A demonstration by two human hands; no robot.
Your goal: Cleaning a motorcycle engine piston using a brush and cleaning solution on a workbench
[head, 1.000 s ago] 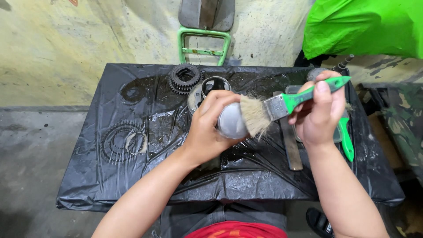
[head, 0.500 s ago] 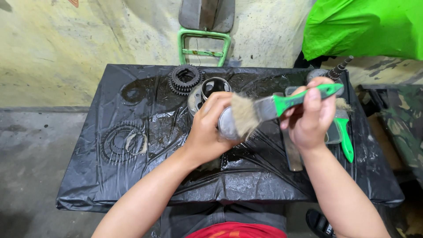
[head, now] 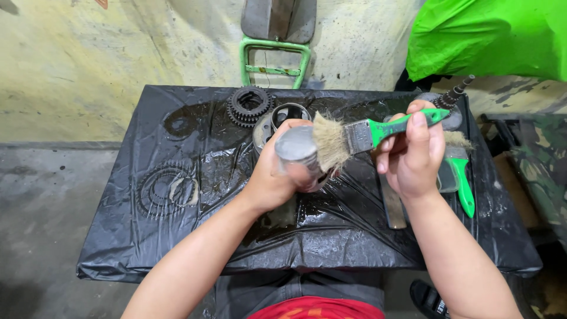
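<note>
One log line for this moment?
left hand: holds grey metal cylinder part | right hand: holds green-handled bristle brush, bristles on part | black plastic-covered table

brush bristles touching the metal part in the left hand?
Yes: the green-handled brush in the right hand has its bristles pressed against the round metal part gripped by the left hand.

You're in a grimy workshop: oily black plastic sheet point(head: 177, 236), steel gears point(head: 248, 105) beyond your fingers, stained concrete.

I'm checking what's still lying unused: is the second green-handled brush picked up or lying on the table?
Lying down. The second green-handled brush rests flat on the black plastic sheet, behind the right hand, which holds another brush.
</note>
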